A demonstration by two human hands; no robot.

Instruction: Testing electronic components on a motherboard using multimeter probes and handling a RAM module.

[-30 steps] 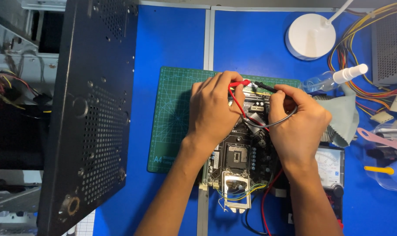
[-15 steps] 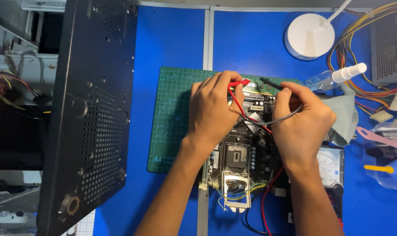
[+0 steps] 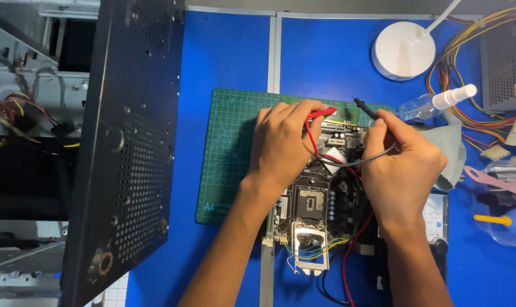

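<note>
Red probe (image 3: 320, 113) pinched in left hand (image 3: 283, 148) fingers; right hand (image 3: 400, 167) fingers grip black probe (image 3: 364, 107) over motherboard (image 3: 320, 199).

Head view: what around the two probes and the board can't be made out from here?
- Red probe tip: hidden under the left hand.
- Black probe tip: too small to tell whether it touches the motherboard.
- Board's upper part: covered by both hands; the right hand hides its right edge.
- Meter: mostly behind the right wrist.
</note>
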